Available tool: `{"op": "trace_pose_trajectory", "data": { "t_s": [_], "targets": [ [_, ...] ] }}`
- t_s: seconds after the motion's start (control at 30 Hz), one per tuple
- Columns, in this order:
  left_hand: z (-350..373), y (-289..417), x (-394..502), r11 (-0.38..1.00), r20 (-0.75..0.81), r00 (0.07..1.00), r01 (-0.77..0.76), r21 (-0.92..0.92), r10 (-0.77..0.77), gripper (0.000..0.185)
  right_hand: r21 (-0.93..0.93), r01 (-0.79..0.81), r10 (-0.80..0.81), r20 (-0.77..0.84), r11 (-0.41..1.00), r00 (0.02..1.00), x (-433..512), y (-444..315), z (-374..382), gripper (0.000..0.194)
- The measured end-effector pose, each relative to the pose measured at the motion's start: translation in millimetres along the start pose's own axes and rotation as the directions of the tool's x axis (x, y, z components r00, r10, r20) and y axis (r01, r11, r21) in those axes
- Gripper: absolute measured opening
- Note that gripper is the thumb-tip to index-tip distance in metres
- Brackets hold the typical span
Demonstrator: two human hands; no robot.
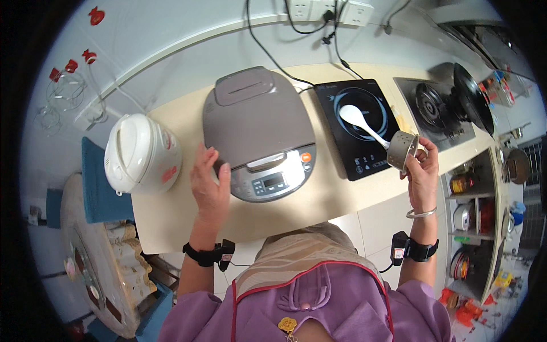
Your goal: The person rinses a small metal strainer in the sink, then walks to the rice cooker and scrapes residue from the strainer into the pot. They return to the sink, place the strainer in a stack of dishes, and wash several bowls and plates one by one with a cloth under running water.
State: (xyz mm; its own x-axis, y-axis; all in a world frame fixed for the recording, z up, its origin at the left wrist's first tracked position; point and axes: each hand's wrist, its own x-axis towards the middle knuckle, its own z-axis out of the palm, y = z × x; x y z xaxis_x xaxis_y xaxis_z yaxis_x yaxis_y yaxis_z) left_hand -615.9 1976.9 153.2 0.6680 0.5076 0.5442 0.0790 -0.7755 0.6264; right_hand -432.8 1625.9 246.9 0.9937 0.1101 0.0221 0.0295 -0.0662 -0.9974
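My right hand (421, 171) grips a small perforated metal cup (399, 150), tilted on its side above the counter's right part. From the cup a white rice paddle (359, 120) points left over the black induction cooktop (363, 158). Whether its handle sits in the cup or behind it I cannot tell. At the left side of a grey-brown rice cooker (260, 115) is my left hand (209, 184), empty, fingers apart and slightly blurred. Contact with the cooker is not clear. The cooker's lid is down, and its silver front panel (273, 179) faces me.
A white rice cooker (141, 154) stands at the counter's left end. Black cords (273, 55) run from wall sockets (327, 12) behind the appliances. To the right are a gas hob (436, 111) and a black wok (468, 98). A blue chair (100, 184) adjoins the counter's left edge.
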Motion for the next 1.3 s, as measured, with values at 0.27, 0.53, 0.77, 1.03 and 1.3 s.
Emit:
{"op": "trace_pose_trajectory", "data": {
  "t_s": [0.27,0.53,0.77,1.03,1.3],
  "targets": [
    [-6,33,-10,0.997,-0.016,0.999,0.033,-0.07,-0.034,0.052,0.041,-0.021,0.023,-0.058,0.999,0.998,-40,6,-97,0.05],
    [90,190,-91,0.927,-0.066,0.997,-0.058,-0.371,0.037,0.055,0.05,-0.041,0.052,-0.253,0.998,0.966,-124,32,-298,0.05],
    [256,409,-133,0.825,0.152,0.949,-0.153,-0.544,0.277,0.054,0.106,0.015,0.039,-0.483,0.994,0.875,-180,61,-510,0.052],
    [390,595,-179,0.69,0.317,0.775,-0.202,-0.696,0.546,0.053,0.116,0.071,0.034,-0.718,0.991,0.695,-227,68,-683,0.052],
    [537,730,-172,0.602,0.383,0.679,-0.108,-0.791,0.626,0.053,0.055,0.079,0.008,-0.867,0.995,0.498,-189,48,-807,0.052]
  ]
}}
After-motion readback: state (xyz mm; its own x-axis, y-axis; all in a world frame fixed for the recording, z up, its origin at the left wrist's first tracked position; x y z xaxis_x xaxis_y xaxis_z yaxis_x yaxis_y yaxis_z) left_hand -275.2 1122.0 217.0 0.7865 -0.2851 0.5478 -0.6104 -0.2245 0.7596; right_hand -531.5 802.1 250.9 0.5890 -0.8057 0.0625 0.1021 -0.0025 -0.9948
